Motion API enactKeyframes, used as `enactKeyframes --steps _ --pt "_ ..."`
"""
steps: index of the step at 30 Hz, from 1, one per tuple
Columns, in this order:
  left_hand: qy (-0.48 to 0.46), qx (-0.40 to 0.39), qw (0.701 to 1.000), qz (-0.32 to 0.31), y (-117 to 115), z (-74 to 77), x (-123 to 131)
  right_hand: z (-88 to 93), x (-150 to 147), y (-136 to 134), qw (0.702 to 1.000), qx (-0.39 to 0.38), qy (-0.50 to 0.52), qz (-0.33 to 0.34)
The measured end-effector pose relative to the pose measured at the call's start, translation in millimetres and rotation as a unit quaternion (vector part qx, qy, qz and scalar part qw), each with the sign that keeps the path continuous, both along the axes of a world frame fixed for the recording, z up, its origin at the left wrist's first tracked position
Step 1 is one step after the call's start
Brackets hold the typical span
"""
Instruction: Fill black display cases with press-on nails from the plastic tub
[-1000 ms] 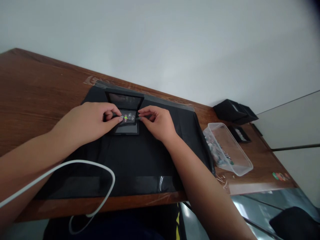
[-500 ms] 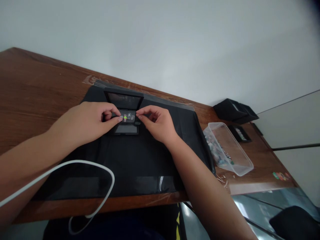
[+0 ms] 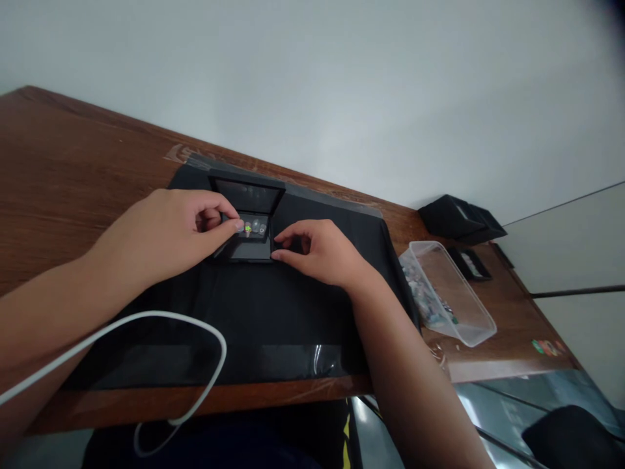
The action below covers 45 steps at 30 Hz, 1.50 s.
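Note:
A small black box (image 3: 244,261) lies on a black mat, its windowed lid (image 3: 247,196) raised at the back. Over the box's tray is a strip (image 3: 254,234) bearing several small shiny decorated pieces, one with a yellow-green mark; they look like press-on nails. My left hand (image 3: 195,225) pinches the strip's left end between thumb and forefinger. At the box's right edge, my right hand (image 3: 317,251) has thumb and forefinger curled and gripping the side. The left part of the box is hidden behind my left fingers.
A black mat (image 3: 293,312) is taped to the wooden table (image 3: 97,150). To the right stand a clear plastic bin (image 3: 459,293) with small packets, a black tray (image 3: 469,264) and black boxes (image 3: 454,216). A white cable (image 3: 161,315) loops across my left forearm.
My right hand has left the strip's right end and come down to the box's right edge. The left hand keeps its pinch on the strip, nearly in place.

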State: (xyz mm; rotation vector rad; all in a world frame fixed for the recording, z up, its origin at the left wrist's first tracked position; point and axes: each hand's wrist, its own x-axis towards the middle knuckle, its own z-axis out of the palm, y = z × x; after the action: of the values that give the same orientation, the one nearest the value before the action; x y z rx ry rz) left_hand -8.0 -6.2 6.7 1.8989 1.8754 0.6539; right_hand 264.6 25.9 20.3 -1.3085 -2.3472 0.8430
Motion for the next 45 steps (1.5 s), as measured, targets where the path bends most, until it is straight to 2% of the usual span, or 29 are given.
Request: enactKeyframes --steps 5,12,21,29,31,33,37,42,45 --pt "0.005 -0.012 1.0 -0.004 0 -0.7 0 0.4 -1 1 1.0 -0.016 -0.018 0.011" --pt "0.015 -0.02 1.0 0.001 1 -2.5 2 -2.4 -2 8 0.996 -0.09 -0.027 0.008" --pt "0.007 -0.025 1.0 -0.015 1 -0.4 0 5.5 -9 2 0.995 -0.066 -0.075 0.002" --pt "0.005 -0.035 0.999 -0.012 2 0.0 3 -3.6 -5 6 0.997 -0.075 -0.024 -0.004" --pt "0.0 -0.033 0.999 -0.018 2 1.0 4 -9.7 -6 8 0.997 -0.071 0.031 -0.003" --pt "-0.006 -0.032 0.999 -0.026 0 2.4 4 -16.3 -9 10 0.987 -0.09 0.135 0.011" --pt "-0.03 0.001 0.997 -0.07 -5 5.0 9 -22.3 -22 6 0.931 -0.16 0.321 0.064" --pt "-0.087 0.176 0.968 -0.154 -15 8.8 18 -14.0 -32 -5 0.88 -0.245 0.393 0.103" --pt "-0.102 0.225 0.956 -0.154 -19 9.3 21 -9.2 -32 -9 0.865 -0.27 0.415 0.08"
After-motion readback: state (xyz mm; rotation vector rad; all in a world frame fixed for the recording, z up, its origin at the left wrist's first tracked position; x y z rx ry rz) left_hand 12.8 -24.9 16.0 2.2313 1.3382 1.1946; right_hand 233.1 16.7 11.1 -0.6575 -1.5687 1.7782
